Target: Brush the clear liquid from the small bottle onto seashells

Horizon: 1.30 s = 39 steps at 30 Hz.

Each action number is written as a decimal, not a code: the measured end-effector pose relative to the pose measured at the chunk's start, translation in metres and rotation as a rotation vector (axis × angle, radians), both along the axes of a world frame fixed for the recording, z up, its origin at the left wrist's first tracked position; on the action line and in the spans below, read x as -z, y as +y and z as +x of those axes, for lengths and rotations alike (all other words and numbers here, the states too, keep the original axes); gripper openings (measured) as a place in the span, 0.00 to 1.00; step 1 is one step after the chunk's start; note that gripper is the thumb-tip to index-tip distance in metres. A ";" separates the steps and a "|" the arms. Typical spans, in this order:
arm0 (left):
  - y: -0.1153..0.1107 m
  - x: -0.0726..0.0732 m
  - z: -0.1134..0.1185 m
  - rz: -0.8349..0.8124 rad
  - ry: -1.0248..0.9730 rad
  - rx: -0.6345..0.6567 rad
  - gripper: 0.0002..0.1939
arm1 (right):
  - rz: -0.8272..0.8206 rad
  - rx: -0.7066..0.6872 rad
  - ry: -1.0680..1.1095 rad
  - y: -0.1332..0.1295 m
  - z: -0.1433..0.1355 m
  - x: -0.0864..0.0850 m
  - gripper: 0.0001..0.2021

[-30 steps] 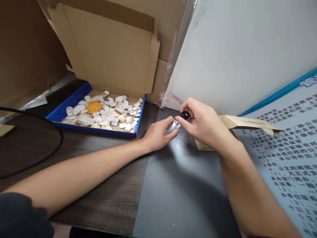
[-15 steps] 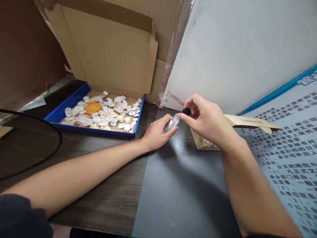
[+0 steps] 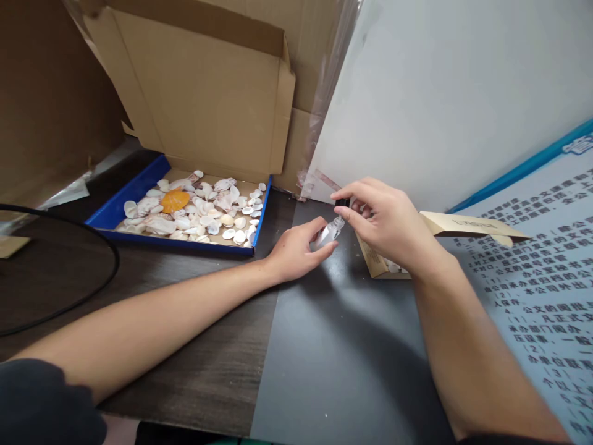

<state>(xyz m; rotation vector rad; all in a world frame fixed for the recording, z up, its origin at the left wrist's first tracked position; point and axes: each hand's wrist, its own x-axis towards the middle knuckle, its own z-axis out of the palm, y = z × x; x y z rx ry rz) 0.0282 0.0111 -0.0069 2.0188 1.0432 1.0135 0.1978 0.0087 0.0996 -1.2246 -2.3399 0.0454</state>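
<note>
Head view looks down (fairly close) on both hands (image 3: 324, 240).

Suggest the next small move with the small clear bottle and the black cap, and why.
I'd have the left hand tip the small clear bottle more upright: it leans, its neck shows uncapped, and the right hand pinches the black cap just above its mouth. That should lower any spill risk; whether cap and neck touch, I can't tell.

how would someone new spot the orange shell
On the dark table, find the shallow blue-sided box with a brown flap raised behind it. Look inside, left of the middle. The shell is the only bright orange one; its neighbours are white or pale.
</note>
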 end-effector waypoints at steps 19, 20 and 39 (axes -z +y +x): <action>0.003 0.005 0.000 0.009 -0.002 -0.075 0.14 | 0.108 0.153 -0.196 -0.009 -0.011 0.000 0.14; 0.003 0.004 0.000 0.002 -0.001 -0.072 0.14 | 0.080 0.171 -0.193 -0.008 -0.011 0.000 0.15; -0.001 -0.001 -0.002 0.063 0.029 -0.025 0.12 | -0.126 0.199 -0.084 0.004 0.001 -0.001 0.10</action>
